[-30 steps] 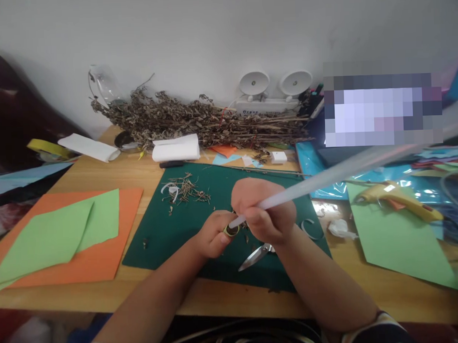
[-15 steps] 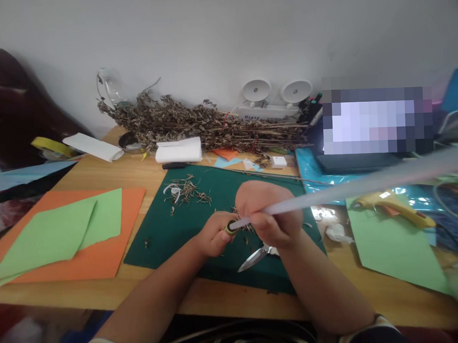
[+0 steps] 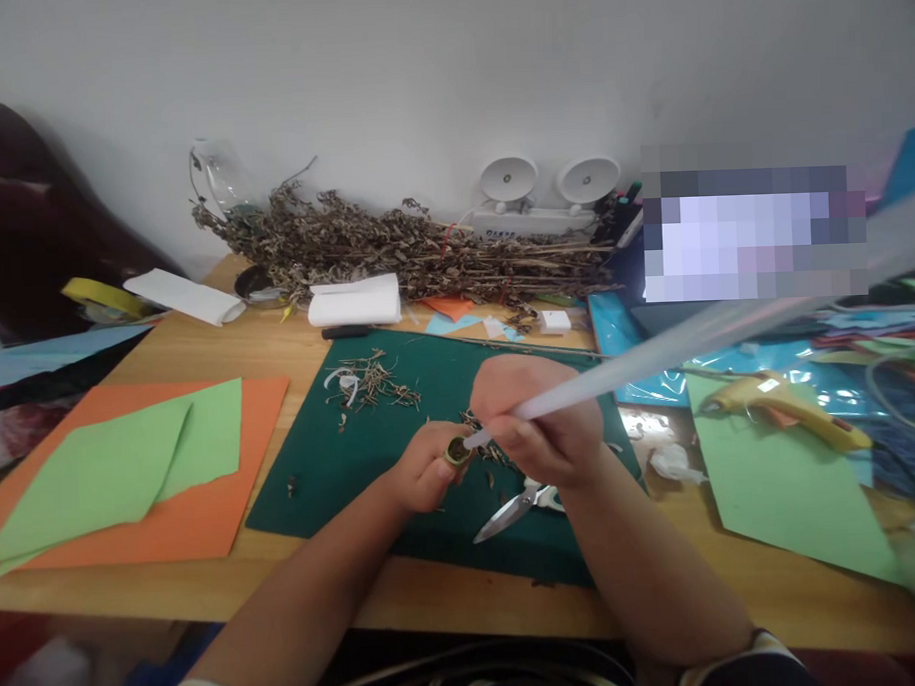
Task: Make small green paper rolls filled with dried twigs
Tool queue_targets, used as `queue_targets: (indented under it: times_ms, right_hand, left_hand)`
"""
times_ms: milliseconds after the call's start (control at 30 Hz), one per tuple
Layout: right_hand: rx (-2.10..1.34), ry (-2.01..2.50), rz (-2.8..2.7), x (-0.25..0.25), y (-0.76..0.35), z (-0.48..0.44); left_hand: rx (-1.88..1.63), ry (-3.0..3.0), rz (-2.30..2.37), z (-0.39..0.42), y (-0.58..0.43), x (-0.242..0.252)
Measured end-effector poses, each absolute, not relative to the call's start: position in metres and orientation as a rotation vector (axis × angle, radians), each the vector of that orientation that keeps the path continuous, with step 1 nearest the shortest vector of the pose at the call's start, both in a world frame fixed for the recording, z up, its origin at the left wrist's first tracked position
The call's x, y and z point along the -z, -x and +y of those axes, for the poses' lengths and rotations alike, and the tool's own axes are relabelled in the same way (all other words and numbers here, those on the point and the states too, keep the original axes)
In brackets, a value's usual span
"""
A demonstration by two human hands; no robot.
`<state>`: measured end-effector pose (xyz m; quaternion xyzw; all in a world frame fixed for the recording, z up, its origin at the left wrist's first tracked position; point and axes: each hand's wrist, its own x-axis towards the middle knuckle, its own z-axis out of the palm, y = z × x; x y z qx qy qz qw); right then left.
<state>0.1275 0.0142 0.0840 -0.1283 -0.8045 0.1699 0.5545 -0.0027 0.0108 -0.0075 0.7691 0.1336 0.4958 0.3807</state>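
My left hand (image 3: 426, 468) is closed around a small olive-green tube (image 3: 456, 460), its open end facing up with dark crumbly bits visible inside. Between the thumb and fingers of my right hand (image 3: 539, 420) is a long translucent white rod (image 3: 579, 387). Its tip sits at the right side of the tube's mouth, and the other end slants up past the right edge of the view. Under my hands lies a green cutting mat (image 3: 323, 478) with dried plant bits. Open scissors (image 3: 506, 513) rest on it, partly hidden by my right forearm.
Dried stems (image 3: 394, 245) lie along the wall behind a rolled white paper (image 3: 355, 302). Green sheets (image 3: 117, 470) overlap orange paper (image 3: 254, 420) on the left. A yellow glue gun (image 3: 790, 406) rests on green paper (image 3: 778, 492) at right. Cut stalks (image 3: 380, 381) are piled on the mat.
The rod's tip has come up out of the tube's mouth to its right rim, showing the dark contents. The rod's far end is tilted higher. My left hand has barely moved.
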Motion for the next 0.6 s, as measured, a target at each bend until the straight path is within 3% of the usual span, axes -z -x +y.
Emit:
queue_targets:
  times_ms: [600]
  right_hand:
    - [-0.252,0.409,-2.052,-0.0859,-0.1202,0.0140]
  left_hand:
    - [-1.278,-2.094,0.378,0.0118,0.0055,0.0139]
